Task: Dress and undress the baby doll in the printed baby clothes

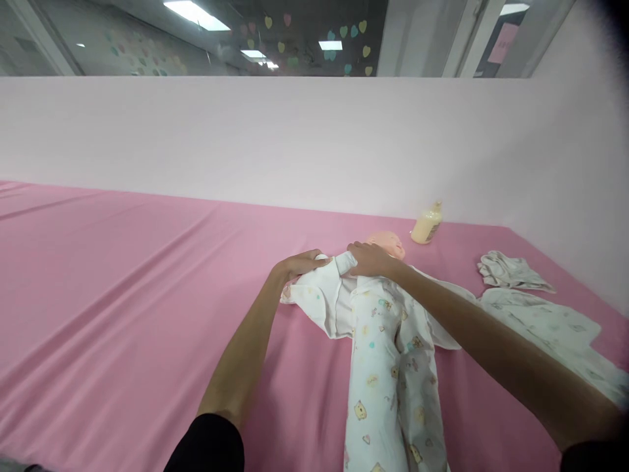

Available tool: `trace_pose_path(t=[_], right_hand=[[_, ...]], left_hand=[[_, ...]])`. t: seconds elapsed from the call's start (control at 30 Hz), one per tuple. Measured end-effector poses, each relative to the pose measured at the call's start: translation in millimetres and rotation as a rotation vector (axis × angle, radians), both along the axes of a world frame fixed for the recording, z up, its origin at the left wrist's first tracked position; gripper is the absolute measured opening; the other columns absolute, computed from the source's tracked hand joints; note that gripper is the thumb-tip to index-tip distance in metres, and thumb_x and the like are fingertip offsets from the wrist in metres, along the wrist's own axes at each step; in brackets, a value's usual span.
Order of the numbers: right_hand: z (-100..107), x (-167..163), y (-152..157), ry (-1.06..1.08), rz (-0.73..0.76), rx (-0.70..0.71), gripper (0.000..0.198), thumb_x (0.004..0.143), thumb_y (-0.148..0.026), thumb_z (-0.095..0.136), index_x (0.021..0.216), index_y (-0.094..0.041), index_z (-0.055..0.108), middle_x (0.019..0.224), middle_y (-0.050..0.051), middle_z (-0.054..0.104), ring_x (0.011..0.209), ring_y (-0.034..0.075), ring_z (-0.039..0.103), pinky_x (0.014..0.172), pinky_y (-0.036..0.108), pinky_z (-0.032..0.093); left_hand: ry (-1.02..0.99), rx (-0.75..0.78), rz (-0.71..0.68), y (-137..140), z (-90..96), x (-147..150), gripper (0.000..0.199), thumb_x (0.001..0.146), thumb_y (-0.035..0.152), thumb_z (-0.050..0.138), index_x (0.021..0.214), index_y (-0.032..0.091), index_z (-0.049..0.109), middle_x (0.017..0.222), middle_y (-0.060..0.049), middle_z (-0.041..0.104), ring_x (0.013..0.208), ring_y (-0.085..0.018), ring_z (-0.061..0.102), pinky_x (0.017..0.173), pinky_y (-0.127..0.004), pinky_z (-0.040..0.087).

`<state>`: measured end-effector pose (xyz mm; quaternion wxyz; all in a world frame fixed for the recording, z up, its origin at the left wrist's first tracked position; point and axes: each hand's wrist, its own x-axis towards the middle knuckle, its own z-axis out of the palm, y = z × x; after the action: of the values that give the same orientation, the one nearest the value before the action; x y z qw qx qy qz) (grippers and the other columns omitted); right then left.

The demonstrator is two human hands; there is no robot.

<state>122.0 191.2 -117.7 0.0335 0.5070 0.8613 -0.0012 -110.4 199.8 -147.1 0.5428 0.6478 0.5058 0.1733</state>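
Observation:
A white baby romper (376,367) printed with small bears and hearts lies spread on the pink sheet, its legs toward me. At its top edge, a peach-coloured doll's head (388,244) shows partly behind my right hand. My left hand (303,263) is closed on the white cloth at the romper's left sleeve and shoulder. Close beside it, my right hand (369,260) grips the folded white edge near the neck. Cloth and fingers hide most of the doll and both hands' fingertips.
Pink sheet (122,295) covers the surface up to a white wall (246,144). Behind the doll stands a pale yellow pump bottle (427,226). On the right lie a crumpled white cloth (511,270) and a spread white printed garment (545,321).

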Motion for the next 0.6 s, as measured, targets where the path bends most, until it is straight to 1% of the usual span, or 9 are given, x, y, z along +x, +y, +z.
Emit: trace_pose_path(t=[0.1, 0.17, 0.27, 0.4, 0.5, 0.6], right_hand=[[-6.6, -15.8, -4.8, -0.044, 0.182, 0.109, 0.041, 0.084, -0.034, 0.059, 0.118, -0.013, 0.056, 0.118, 0.014, 0.063, 0.108, 0.031, 0.06, 0.091, 0.042, 0.041], [-11.4, -24.8, -5.6, -0.043, 0.255, 0.149, 0.039, 0.083, -0.029, 0.06, 0.118, -0.012, 0.056, 0.116, 0.014, 0.064, 0.105, 0.03, 0.06, 0.09, 0.04, 0.041], [-16.7, -31.7, -4.2, -0.046, 0.26, 0.181, 0.036, 0.083, -0.021, 0.057, 0.117, -0.011, 0.057, 0.114, 0.014, 0.065, 0.102, 0.028, 0.061, 0.087, 0.038, 0.041], [-18.6, -30.0, -2.6, -0.052, 0.267, 0.208, 0.036, 0.083, -0.018, 0.055, 0.118, -0.012, 0.056, 0.117, 0.014, 0.064, 0.105, 0.028, 0.059, 0.086, 0.037, 0.04], [-17.1, -25.8, -3.6, -0.089, 0.258, 0.241, 0.038, 0.084, -0.021, 0.058, 0.12, -0.011, 0.055, 0.117, 0.015, 0.064, 0.105, 0.029, 0.058, 0.087, 0.037, 0.04], [-13.1, -21.1, -5.0, -0.149, 0.279, 0.267, 0.037, 0.088, -0.031, 0.061, 0.12, -0.013, 0.057, 0.115, 0.015, 0.063, 0.106, 0.03, 0.057, 0.087, 0.039, 0.039]], left_hand=[[-0.003, 0.023, 0.052, -1.3, 1.8, 0.3, 0.053, 0.075, 0.062, 0.07, 0.103, 0.02, 0.053, 0.09, -0.001, 0.059, 0.073, -0.012, 0.056, 0.057, -0.02, 0.044], [-0.003, 0.044, 0.073, -2.6, 3.1, 1.2, 0.049, 0.08, 0.062, 0.065, 0.102, 0.02, 0.052, 0.085, -0.001, 0.057, 0.068, -0.012, 0.054, 0.054, -0.021, 0.043], [0.073, 0.115, 0.097, -3.6, 3.9, 2.4, 0.042, 0.088, 0.059, 0.055, 0.1, 0.019, 0.052, 0.082, -0.001, 0.058, 0.065, -0.012, 0.053, 0.053, -0.022, 0.043], [0.26, 0.304, 0.095, 1.6, -3.3, -1.1, 0.035, 0.093, 0.053, 0.045, 0.095, 0.019, 0.053, 0.085, -0.003, 0.06, 0.07, -0.014, 0.055, 0.058, -0.025, 0.043], [0.341, 0.359, 0.126, 8.1, -16.1, -8.1, 0.031, 0.093, 0.048, 0.045, 0.091, 0.018, 0.053, 0.087, -0.004, 0.062, 0.075, -0.018, 0.056, 0.062, -0.028, 0.042], [0.401, 0.39, 0.147, 12.0, -29.5, -15.1, 0.027, 0.093, 0.043, 0.044, 0.085, 0.018, 0.052, 0.092, -0.007, 0.064, 0.081, -0.02, 0.058, 0.066, -0.029, 0.042]])
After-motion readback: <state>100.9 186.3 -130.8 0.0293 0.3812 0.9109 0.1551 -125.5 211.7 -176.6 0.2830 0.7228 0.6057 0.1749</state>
